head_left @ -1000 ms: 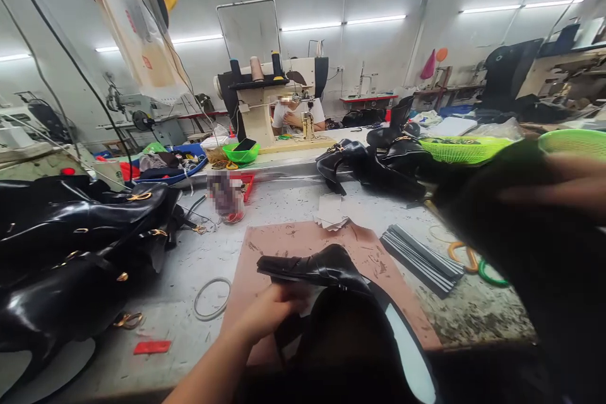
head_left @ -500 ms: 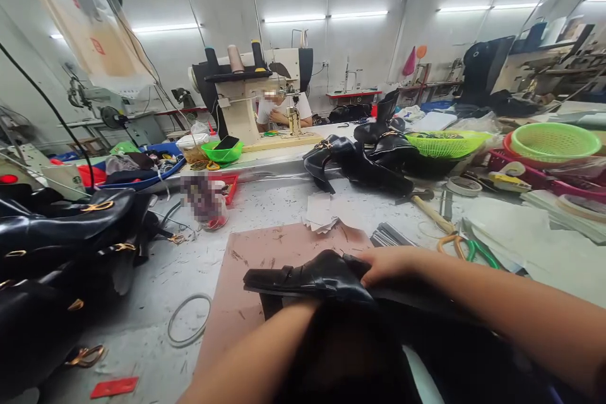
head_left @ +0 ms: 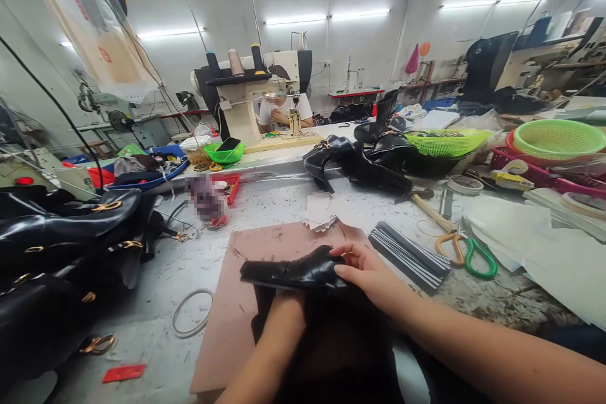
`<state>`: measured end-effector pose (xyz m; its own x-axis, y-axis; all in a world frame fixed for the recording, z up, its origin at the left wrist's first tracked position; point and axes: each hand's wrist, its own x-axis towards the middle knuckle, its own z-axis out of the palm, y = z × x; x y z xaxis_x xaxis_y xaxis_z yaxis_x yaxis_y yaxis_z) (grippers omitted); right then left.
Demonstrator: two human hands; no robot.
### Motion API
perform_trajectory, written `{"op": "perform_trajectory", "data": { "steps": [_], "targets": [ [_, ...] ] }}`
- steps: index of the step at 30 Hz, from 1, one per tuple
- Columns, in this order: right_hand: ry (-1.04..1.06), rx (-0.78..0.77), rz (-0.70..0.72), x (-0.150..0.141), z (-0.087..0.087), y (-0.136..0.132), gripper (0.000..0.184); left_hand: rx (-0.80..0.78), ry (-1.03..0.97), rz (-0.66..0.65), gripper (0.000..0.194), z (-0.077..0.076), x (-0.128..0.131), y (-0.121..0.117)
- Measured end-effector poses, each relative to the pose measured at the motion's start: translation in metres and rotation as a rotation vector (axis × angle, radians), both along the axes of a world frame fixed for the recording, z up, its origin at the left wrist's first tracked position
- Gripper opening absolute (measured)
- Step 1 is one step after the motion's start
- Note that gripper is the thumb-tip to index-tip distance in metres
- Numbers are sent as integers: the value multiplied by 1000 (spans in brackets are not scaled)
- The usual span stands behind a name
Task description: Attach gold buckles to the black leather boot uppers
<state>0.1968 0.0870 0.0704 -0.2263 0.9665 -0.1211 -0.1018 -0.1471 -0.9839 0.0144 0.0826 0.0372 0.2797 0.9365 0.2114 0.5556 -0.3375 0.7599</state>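
Note:
A black leather boot (head_left: 293,273) lies sole-up on a pinkish-brown mat (head_left: 227,322) in front of me. My right hand (head_left: 367,274) rests on the boot's top right, fingers curled over the leather and gripping it. My left hand (head_left: 284,306) reaches under the boot from below; its fingers are hidden behind the black leather, so only the wrist shows.
A heap of black boots (head_left: 61,265) fills the left. More black boots (head_left: 360,164) lie at the back centre beside a green basket (head_left: 447,142). Grey strips (head_left: 409,255), orange-green scissors (head_left: 466,252), a hammer (head_left: 426,205) and white sheets (head_left: 534,240) lie right. A person sews behind a sewing machine (head_left: 250,91).
My right arm swung in from the far right and its hand settled on the boot, then slid slightly left. The left hand moved under the boot. The view shifted a little.

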Motion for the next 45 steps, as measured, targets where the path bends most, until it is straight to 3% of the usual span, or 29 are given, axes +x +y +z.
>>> {"op": "perform_trajectory", "data": {
  "steps": [3, 4, 6, 8, 10, 12, 14, 16, 18, 20, 23, 30, 32, 35, 37, 42, 43, 45],
  "targets": [
    [-91, 70, 42, 1, 3, -4, 24, -343, -238, 151, 24, 16, -41, -19],
    [-139, 114, 72, 1, 6, -8, 21, -397, -284, 176, 22, 25, -54, -22],
    [-246, 272, 113, 3, 15, -20, 18, -350, -223, 181, 17, 53, -75, -25],
    [-370, 537, 113, 10, 29, -37, 20, -146, -94, 170, 12, 94, -85, -26],
    [-488, 834, 42, 21, 46, -54, 26, 209, -10, 169, 11, 141, -82, -30],
    [-567, 1070, -114, 31, 62, -67, 35, 523, 162, -39, 16, 182, -68, -37],
    [-613, 1258, -234, 32, 72, -74, 41, 742, 487, -341, 23, 202, -47, -46],
    [-699, 1452, -144, 25, 74, -75, 40, 742, 640, -495, 22, 195, -28, -52],
    [-808, 1597, 94, 13, 69, -72, 30, 749, 899, -716, 19, 169, -17, -54],
    [-876, 1677, 273, 3, 64, -68, 27, 722, 979, -800, 16, 142, -15, -52],
    [-882, 1756, 343, -2, 62, -67, 27, 690, 998, -725, 2, 122, -22, -49],
    [-903, 1792, 582, -4, 69, -74, 30, 754, 905, -354, 5, 126, -25, -57],
    [-872, 1790, 521, -6, 68, -75, 25, 766, 848, -268, 5, 124, -22, -60],
    [-739, 1753, 220, -9, 62, -77, 17, 791, 772, -202, 6, 123, -17, -63],
    [-678, 1746, 116, -10, 59, -78, 19, 816, 736, -194, 7, 125, -15, -65],
    [-712, 1684, 147, -10, 63, -78, 30, 944, 650, -50, 9, 125, -20, -79],
    [-704, 1659, 135, -9, 64, -78, 31, 932, 648, -18, 4, 124, -22, -82],
    [-687, 1628, 125, -8, 65, -78, 32, 792, 613, 21, 13, 121, -25, -87]
  ]
}}
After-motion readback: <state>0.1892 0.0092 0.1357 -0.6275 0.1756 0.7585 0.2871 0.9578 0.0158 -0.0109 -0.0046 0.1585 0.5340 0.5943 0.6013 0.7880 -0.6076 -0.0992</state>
